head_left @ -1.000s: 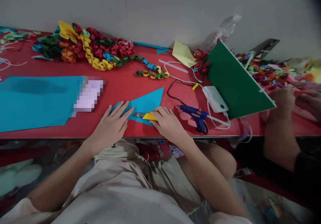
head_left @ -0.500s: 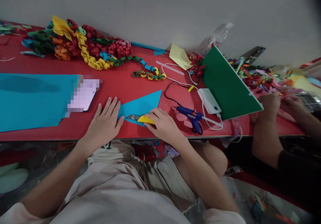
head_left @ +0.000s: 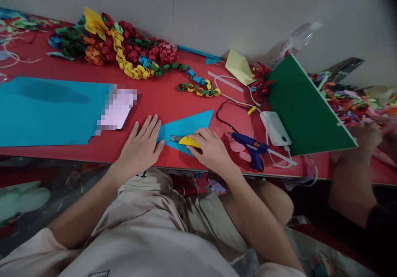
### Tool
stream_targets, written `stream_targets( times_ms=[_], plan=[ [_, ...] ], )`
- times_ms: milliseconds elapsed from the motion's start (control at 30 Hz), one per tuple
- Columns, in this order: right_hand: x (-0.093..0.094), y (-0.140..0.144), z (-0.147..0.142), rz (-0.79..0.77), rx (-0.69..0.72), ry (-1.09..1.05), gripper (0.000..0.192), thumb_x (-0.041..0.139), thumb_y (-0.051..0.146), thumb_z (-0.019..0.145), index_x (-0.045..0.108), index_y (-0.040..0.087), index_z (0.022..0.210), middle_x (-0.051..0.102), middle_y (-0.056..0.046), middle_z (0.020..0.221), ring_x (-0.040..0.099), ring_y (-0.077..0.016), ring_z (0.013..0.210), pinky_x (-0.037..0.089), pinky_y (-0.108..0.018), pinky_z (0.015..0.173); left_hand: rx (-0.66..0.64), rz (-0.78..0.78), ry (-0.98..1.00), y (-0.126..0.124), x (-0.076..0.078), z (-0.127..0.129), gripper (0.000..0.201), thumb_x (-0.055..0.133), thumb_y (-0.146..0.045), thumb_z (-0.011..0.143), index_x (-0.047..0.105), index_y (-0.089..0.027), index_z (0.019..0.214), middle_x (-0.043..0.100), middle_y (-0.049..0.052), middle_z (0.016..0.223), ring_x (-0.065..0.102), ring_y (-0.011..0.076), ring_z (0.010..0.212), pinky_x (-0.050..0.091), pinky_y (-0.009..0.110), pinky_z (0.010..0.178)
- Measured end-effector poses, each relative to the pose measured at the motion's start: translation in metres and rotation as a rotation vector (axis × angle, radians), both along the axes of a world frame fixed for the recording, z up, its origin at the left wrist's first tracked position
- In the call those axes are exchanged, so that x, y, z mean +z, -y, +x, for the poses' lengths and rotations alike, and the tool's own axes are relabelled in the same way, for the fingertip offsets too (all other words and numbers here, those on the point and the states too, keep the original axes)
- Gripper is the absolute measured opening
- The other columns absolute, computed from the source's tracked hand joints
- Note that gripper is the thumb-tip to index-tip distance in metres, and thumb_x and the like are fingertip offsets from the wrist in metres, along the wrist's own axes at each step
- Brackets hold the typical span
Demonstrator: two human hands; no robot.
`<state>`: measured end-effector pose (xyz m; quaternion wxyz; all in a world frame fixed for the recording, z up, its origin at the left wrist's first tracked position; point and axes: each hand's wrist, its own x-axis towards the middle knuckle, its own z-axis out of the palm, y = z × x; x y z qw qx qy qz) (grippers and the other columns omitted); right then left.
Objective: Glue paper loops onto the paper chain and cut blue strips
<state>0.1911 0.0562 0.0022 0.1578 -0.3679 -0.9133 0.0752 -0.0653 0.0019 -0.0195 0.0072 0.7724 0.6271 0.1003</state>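
Note:
A folded-looking piece of blue paper [head_left: 192, 124] lies on the red table near its front edge. My left hand [head_left: 143, 142] rests flat over the paper's left end, its fingers stretched out. In my right hand [head_left: 212, 146] is a yellow utility knife [head_left: 189, 142], gripped low over the paper. The knife's metal tip points left, at the blue surface between my hands; whether it touches is too small to tell. Right of my right hand lies a blue glue gun [head_left: 249, 144] with a glue stick in its back.
A large blue sheet [head_left: 52, 120] and a phone [head_left: 119, 109] lie to the left. Colourful paper chains [head_left: 136, 45] pile at the back. A white power bank [head_left: 275, 129] leans near a green board [head_left: 304, 111]. A co-worker's arm [head_left: 353, 173] is at far right.
The whole view has shifted, so table things appear farther right. The knife's tip has moved slightly relative to the paper; my left hand stays flat on it.

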Motion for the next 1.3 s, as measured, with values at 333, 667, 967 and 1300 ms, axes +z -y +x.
stream_targets(
  times_ms=[333,667,967,1300],
  plan=[
    [0.003,-0.008,0.002,0.025,-0.002,0.036,0.025,0.059,0.033,0.103,0.069,0.022,0.122,0.068,-0.011,0.114,0.062,-0.0281,0.111,0.049,-0.042,0.094,-0.033,-0.025,-0.002,0.001,0.005,-0.005,0.063,0.028,-0.037,0.108,0.03,-0.009,0.165,0.022,0.014,0.174,0.017,0.0339,0.164,0.02,0.063,0.13],
    [0.002,0.002,-0.001,-0.014,0.047,0.012,0.026,0.058,0.035,0.103,0.068,0.02,0.121,0.069,-0.011,0.111,0.064,-0.0264,0.108,0.054,-0.04,0.091,-0.029,-0.01,0.044,0.0,0.004,-0.007,0.058,0.027,-0.034,0.109,0.037,-0.012,0.162,0.029,0.01,0.173,0.025,0.0296,0.162,0.025,0.058,0.13],
    [-0.003,-0.001,-0.004,0.001,0.005,-0.025,0.025,0.058,0.034,0.103,0.068,0.02,0.122,0.069,-0.012,0.112,0.064,-0.0264,0.108,0.055,-0.04,0.09,-0.041,0.006,0.032,0.0,-0.001,-0.007,0.062,0.023,-0.035,0.109,0.027,-0.011,0.166,0.024,0.011,0.174,0.025,0.0298,0.162,0.024,0.055,0.13],
    [-0.006,-0.019,-0.019,0.021,0.011,-0.024,0.027,0.056,0.038,0.104,0.069,0.021,0.119,0.068,-0.012,0.115,0.063,-0.0271,0.111,0.053,-0.04,0.095,-0.043,0.005,0.037,0.0,-0.001,-0.007,0.064,0.022,-0.035,0.109,0.027,-0.007,0.166,0.023,0.014,0.174,0.025,0.0316,0.162,0.025,0.057,0.13]
  ],
)
